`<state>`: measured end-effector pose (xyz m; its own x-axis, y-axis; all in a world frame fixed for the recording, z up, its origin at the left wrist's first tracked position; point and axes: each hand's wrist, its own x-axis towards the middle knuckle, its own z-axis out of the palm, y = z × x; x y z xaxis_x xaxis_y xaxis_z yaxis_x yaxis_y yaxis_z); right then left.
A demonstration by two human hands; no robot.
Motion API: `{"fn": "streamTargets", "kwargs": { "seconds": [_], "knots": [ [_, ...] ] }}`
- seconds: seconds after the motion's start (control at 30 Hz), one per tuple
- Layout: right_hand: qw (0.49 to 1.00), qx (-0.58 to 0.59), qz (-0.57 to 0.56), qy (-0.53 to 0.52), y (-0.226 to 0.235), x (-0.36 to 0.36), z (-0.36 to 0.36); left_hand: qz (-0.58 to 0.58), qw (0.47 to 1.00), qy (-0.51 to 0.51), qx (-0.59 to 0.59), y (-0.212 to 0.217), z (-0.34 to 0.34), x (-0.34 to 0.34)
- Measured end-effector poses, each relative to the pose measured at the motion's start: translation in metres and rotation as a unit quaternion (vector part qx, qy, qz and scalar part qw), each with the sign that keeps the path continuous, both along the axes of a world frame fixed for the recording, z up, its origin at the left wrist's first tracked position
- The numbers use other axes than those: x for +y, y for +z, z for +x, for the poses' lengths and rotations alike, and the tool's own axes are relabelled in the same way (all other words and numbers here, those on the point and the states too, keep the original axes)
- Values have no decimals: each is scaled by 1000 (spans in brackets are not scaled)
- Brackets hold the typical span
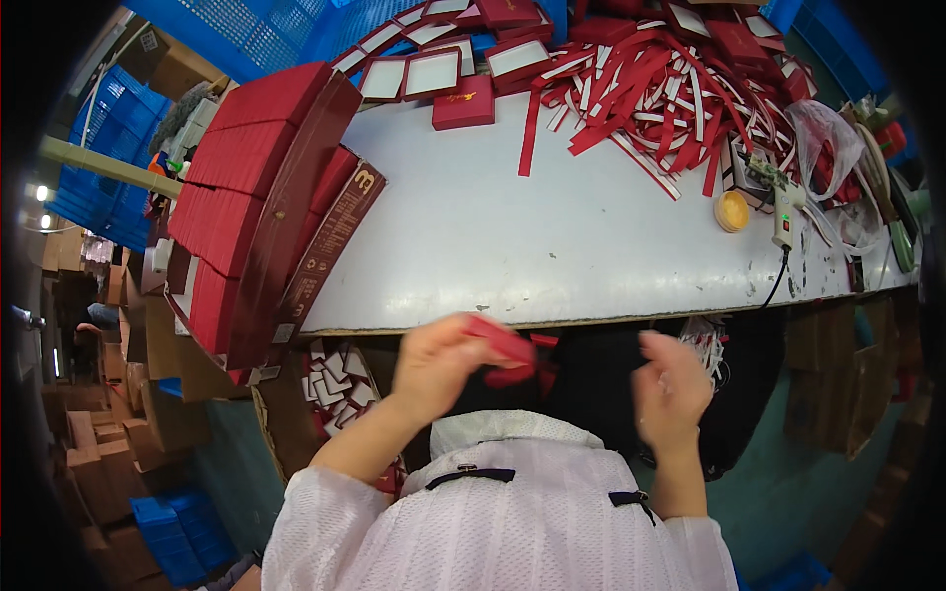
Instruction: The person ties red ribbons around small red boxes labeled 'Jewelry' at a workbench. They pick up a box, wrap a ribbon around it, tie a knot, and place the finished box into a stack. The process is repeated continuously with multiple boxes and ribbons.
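My left hand [439, 362] is raised below the near edge of the white table [512, 236] and grips a small red box piece [505, 345]; the view of it is blurred. My right hand [670, 389] hangs a little to the right of it, fingers loosely spread, holding nothing that I can see. Both hands are in front of my chest, over my white textured garment [493, 512], off the tabletop.
Stacked red flat boxes [246, 187] lean at the table's left. A heap of red and white ribbon strips [670, 89] and small red boxes with white insides [434, 69] fills the far side. A glue gun [785, 212] and yellow round lid [731, 210] lie right. Cartons stand below.
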<state>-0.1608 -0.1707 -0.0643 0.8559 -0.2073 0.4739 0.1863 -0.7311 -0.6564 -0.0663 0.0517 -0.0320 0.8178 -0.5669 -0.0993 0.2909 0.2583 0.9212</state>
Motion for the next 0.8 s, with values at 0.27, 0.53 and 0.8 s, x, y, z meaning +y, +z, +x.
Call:
{"fn": "streamTargets", "kwargs": {
  "seconds": [0.27,0.53,0.8],
  "knots": [
    [945,-1,327,11,27,15,12,82,908,-136,-389,9,60,-52],
    [801,-211,550,109,35,-26,-37,487,658,308,-485,-96,297,-62],
    [872,194,449,43,15,2,-15,263,896,232,-272,-58,244,-51]
  ]
}}
